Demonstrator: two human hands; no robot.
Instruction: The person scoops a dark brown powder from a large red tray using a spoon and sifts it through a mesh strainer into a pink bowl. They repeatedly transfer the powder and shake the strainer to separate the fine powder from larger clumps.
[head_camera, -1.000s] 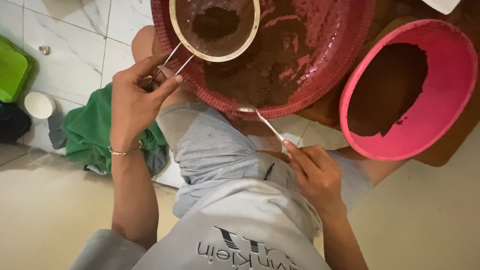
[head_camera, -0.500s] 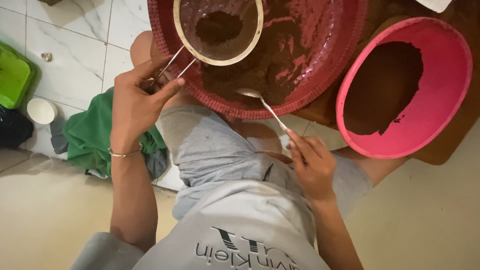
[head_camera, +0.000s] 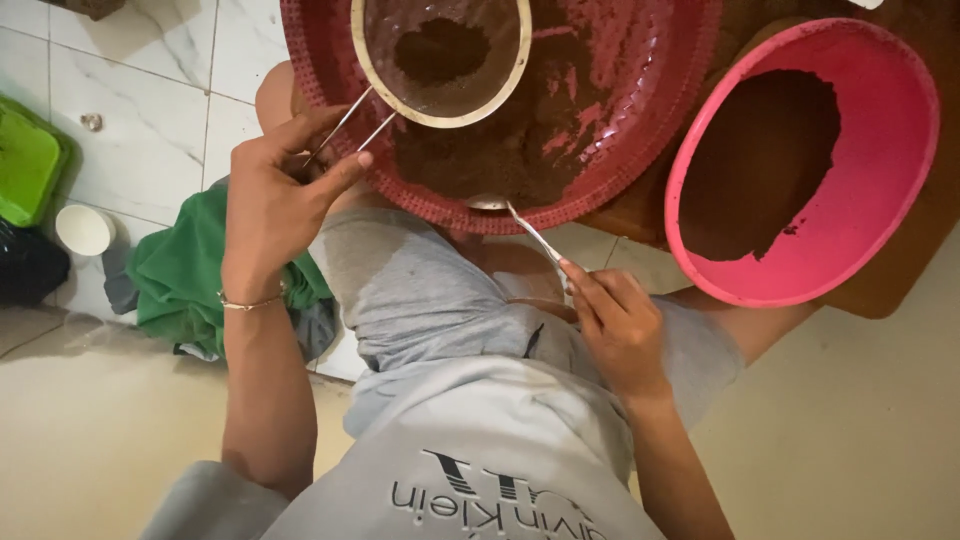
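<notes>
Nearest, the right hand pinches a spoon by its handle end, fingers closed round it; the spoon's long axis runs up and left from that hand, its bowl at the near rim of the red tray; the left hand is closed on the wire handle of the round sieve, which hangs over the tray's far part, holding dark brown powder; right of the tray stands a pink basin; left of it, green cloth, a white cup, a green lid.
</notes>
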